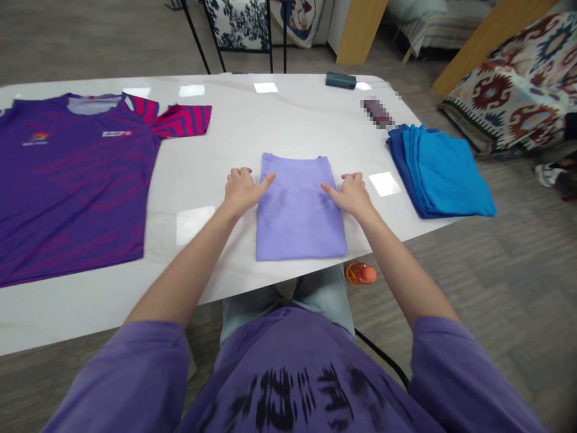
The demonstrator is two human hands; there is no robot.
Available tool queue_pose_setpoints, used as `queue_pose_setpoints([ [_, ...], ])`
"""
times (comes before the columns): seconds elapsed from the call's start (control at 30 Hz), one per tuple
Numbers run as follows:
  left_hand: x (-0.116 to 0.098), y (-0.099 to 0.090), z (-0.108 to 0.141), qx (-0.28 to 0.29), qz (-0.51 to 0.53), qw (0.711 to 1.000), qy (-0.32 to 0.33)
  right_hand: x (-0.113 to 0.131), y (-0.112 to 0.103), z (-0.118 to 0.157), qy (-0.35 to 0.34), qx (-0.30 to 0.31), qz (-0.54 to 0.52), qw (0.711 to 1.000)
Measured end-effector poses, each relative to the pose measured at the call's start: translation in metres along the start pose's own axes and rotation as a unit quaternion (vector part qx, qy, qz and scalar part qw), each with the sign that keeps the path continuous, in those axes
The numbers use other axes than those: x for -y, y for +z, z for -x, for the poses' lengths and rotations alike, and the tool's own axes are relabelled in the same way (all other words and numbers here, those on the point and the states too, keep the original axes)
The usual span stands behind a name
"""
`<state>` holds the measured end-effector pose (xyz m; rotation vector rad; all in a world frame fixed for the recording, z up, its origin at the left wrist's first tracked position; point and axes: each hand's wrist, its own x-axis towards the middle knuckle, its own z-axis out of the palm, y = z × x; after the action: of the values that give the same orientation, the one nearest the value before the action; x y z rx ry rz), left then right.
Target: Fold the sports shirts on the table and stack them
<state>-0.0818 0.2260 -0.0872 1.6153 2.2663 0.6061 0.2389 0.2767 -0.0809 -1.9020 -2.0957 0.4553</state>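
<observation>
A lavender T-shirt point(300, 210), folded into a neat rectangle, lies flat near the table's front edge in front of me. My left hand point(243, 191) rests at its left side, thumb stretched onto the cloth and fingers bent on the table beside it. On the opposite side, my right hand point(353, 193) mirrors this, its thumb over the shirt's right edge. Both hands are open, thumbs apart from the fingers, and neither grips the cloth. To the left, a purple and pink sports jersey point(85, 186) is spread out flat, with one striped sleeve toward me.
A stack of folded blue shirts point(444, 171) sits at the right end of the white table point(216, 264). Near the far edge are a dark green case point(341, 80) and a pixelated object point(377, 113). A patterned cloth-covered seat point(518, 90) stands beyond, and something orange point(360, 273) is below.
</observation>
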Motion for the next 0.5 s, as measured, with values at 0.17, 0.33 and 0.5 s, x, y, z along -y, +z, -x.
queue_pose_setpoints([
  [0.17,-0.015,0.009,-0.065,0.104,-0.011,0.995,-0.009,0.023,0.017,-0.060,0.027,0.110,-0.016,0.993],
  [0.33,-0.031,0.006,-0.038,0.022,0.158,0.976,0.151,0.026,0.019,-0.032,-0.109,0.028,-0.237,0.965],
  [0.5,-0.089,-0.037,0.017,-0.122,0.219,0.938,0.240,-0.003,-0.042,0.029,-0.126,-0.090,-0.360,0.920],
])
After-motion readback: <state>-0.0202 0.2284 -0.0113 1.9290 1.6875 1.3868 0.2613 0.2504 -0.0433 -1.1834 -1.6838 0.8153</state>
